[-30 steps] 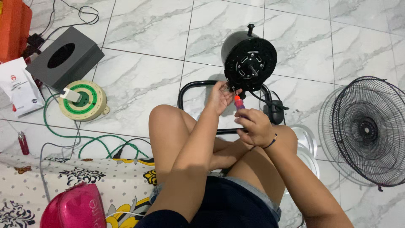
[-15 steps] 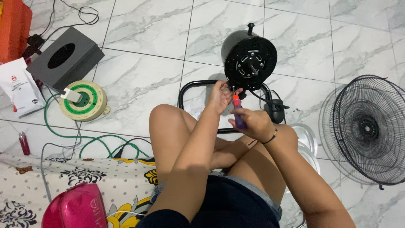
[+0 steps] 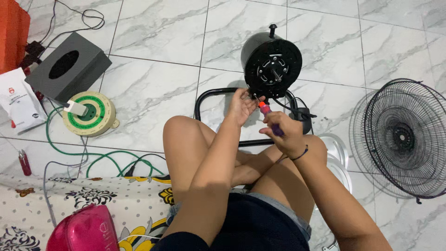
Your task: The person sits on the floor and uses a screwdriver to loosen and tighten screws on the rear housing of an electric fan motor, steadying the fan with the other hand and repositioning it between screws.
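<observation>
R hand (image 3: 285, 132) grips screwdriver (image 3: 270, 118), round blk motor (image 3: 272, 62)

White marble-veined floor tiles (image 3: 153, 88), evenly lit

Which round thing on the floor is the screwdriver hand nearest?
The black round fan motor housing, just above the right hand; the black wire fan guard and green-and-cream cable reel lie farther off.
</observation>
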`<state>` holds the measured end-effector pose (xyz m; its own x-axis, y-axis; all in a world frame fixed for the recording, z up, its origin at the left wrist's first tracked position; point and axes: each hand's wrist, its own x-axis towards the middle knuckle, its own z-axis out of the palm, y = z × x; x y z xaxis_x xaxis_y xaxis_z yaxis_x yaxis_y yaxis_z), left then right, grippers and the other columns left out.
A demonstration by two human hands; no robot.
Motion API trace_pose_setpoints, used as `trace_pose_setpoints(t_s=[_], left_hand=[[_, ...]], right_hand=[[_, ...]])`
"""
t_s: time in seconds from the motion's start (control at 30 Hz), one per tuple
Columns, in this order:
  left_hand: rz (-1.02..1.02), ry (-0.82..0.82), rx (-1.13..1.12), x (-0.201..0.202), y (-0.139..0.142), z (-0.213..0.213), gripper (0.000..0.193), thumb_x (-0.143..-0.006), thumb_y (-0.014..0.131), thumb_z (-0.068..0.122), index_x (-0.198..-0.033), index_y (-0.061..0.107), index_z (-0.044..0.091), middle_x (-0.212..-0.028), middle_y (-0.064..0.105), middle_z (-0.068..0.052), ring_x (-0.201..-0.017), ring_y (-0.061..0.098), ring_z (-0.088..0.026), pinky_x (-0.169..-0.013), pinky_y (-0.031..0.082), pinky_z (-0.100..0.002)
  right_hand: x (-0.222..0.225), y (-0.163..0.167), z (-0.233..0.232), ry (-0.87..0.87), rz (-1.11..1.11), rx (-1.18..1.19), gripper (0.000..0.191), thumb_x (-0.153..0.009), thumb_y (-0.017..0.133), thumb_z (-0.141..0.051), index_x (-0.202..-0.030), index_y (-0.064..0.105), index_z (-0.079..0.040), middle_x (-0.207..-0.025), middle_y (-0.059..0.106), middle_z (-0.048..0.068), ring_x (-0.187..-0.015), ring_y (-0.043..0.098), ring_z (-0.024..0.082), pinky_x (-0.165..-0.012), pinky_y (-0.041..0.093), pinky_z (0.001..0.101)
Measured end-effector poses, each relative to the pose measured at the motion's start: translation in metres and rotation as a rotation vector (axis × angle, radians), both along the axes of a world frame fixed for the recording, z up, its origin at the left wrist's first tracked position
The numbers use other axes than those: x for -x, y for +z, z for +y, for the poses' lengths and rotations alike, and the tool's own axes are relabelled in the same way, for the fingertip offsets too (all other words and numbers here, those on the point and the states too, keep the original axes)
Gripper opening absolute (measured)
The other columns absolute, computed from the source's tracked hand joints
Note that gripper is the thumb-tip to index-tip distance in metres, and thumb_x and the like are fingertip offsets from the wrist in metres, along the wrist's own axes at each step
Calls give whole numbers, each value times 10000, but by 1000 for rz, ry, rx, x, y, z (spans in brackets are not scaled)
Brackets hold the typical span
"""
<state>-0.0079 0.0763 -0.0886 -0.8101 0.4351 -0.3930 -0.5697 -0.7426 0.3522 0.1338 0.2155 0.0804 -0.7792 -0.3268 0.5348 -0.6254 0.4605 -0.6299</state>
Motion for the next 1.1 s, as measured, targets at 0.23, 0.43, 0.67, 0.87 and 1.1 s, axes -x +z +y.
trace_pose_setpoints(t_s=[0.23, 0.43, 0.67, 0.87, 1.1], left_hand=[[-34, 14, -36, 0, 5, 0, 456, -948, 542, 370, -1257, 509, 35, -1217, 665, -254, -1040, 732, -341, -916, 571, -358], [-50, 27, -14, 1, 3, 2, 439, -954, 537, 349, -1241, 507, 17, -1215, 664, -256, -1035, 735, -352, -910, 593, -361], [-18, 9, -19, 4, 0, 2, 450, -962, 519, 379, -1219, 526, 9, -1189, 685, -256, -1022, 738, -347, -846, 574, -345], [-27, 13, -5, 2, 2, 0, 453, -962, 507, 357, -1238, 521, -1, -1189, 679, -267, -1023, 733, -352, -887, 590, -358], [-28, 12, -22, 3, -1, 3, 455, -969, 512, 367, -1240, 525, 2, -1188, 682, -251, -1028, 732, -342, -880, 580, -354]], right_hand=[[1, 2, 16, 272, -33, -31, 530, -906, 594, 49, -1396, 400, -14, -1392, 535, 252, -1156, 686, 380, -964, 562, 429], [11, 19, 28, 114, 313, -355, 412, -848, 816, -52, -1200, 610, 6, -1203, 713, 197, -947, 751, 320, -771, 602, 343], [12, 5, 17, -62, 461, -373, 382, -855, 898, -136, -883, 520, -92, -1041, 734, 75, -646, 619, 231, -576, 472, 338], [12, 4, -7, 11, 328, -289, 275, -758, 801, -14, -1013, 738, -95, -998, 759, 85, -685, 685, 239, -566, 486, 341], [9, 15, 4, 61, -83, -55, 294, -836, 795, -140, -1055, 610, -73, -1030, 708, 104, -978, 661, 304, -858, 522, 352]])
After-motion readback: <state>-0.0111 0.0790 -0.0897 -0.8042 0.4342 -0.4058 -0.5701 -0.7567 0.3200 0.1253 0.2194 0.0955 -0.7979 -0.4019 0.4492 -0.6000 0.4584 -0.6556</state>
